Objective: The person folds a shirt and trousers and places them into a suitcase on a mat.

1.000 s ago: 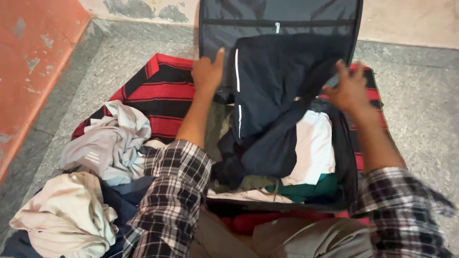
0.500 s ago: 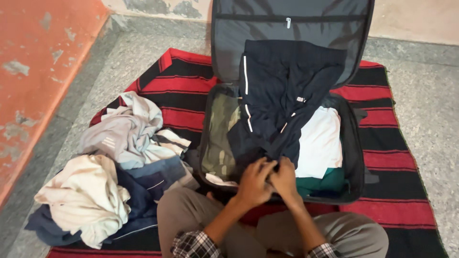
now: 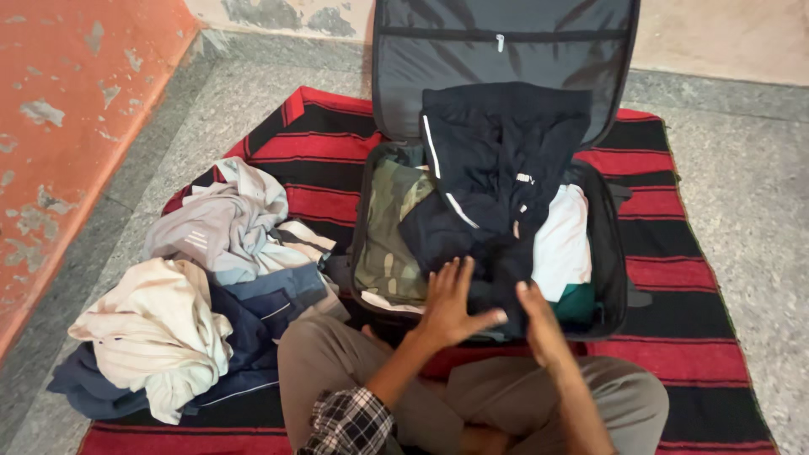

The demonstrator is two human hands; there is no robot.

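A person is sitting cross-legged at the near edge of an open black suitcase (image 3: 611, 253), which is lying on a red-and-black striped blanket (image 3: 674, 253). The left hand (image 3: 451, 303) is resting flat, fingers spread open, on the near end of a dark navy garment (image 3: 497, 185) that is draping across the suitcase and up onto its raised lid (image 3: 506, 50). The right hand (image 3: 539, 324) is lying open alongside it, palm against the same fabric, gripping nothing. A small white logo patch is showing on the garment near the suitcase's middle, and white stripes are running down it. Inside the suitcase, camouflage clothing (image 3: 388, 236) is sitting left of the garment and a white folded item (image 3: 565, 240) right. A heap of loose clothes (image 3: 194, 295) is lying left of the suitcase.
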